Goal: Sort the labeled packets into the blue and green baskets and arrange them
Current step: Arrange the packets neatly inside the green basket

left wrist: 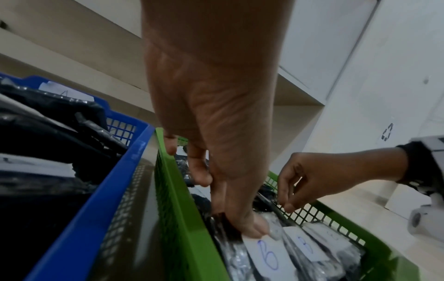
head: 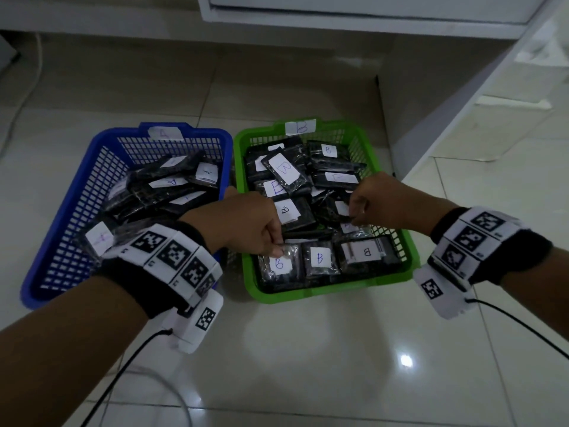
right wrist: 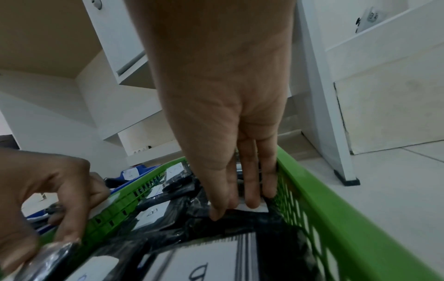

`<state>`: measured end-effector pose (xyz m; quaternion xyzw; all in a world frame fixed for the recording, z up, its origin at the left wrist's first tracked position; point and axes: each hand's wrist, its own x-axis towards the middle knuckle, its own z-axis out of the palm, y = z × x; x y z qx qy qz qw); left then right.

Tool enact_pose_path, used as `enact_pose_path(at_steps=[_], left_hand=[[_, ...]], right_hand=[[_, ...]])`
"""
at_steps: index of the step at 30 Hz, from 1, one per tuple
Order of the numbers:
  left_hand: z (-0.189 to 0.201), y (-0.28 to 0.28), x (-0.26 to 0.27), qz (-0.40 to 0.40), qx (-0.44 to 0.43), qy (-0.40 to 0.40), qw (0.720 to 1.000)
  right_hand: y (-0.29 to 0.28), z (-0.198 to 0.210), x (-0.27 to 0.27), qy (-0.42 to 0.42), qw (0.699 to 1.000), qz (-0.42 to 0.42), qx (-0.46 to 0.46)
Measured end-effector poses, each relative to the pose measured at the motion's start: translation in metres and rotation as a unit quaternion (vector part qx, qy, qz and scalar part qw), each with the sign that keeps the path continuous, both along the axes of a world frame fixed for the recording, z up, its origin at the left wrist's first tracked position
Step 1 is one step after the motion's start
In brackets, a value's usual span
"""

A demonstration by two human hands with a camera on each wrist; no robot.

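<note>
Over the green basket point(head: 326, 295), the left hand point(head: 246, 223) is pinching a B packet point(head: 278, 266) at 7 o'clock while the right hand point(head: 378, 200) is pinching a packet point(head: 334, 212) toward 3 o'clock.

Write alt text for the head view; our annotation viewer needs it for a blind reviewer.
Two hands reach into a green basket labeled B: the left hand pinches a front-row B packet, the right hand pinches another packet mid-basket. Left of it, a blue basket holds A packets on a tiled floor.
</note>
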<state>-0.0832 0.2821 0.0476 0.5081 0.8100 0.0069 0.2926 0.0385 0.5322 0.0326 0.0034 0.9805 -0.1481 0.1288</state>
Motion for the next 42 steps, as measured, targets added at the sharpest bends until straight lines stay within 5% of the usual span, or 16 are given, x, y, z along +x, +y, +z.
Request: enact_pose_path(at_steps=[5,14,25,34,39,42], left_hand=[[-0.002,0.005,0.006,-0.028,-0.008,0.013,0.999],[-0.001,0.012,-0.003,0.002,-0.081,0.006,0.997],[0.006,0.010,0.011,-0.002,-0.097,-0.017,0.995],[0.013,0.008,0.010,-0.011,-0.070,-0.039,0.997],[0.022,0.009,-0.003,0.024,0.071,0.047,0.996],[0.015,0.011,0.001,-0.012,0.076,0.036,0.996]], right_hand=[[-0.011,0.000,0.003,-0.045,0.991,0.009,-0.129],[-0.020,0.003,0.003,-0.164,0.979,0.049,-0.108],[-0.048,-0.007,0.011,-0.088,0.982,0.032,-0.162],[-0.051,-0.007,0.012,-0.078,0.980,0.029,-0.183],[-0.018,0.020,-0.005,-0.064,0.986,-0.024,-0.153],[-0.012,0.017,-0.006,-0.093,0.990,-0.008,-0.107]])
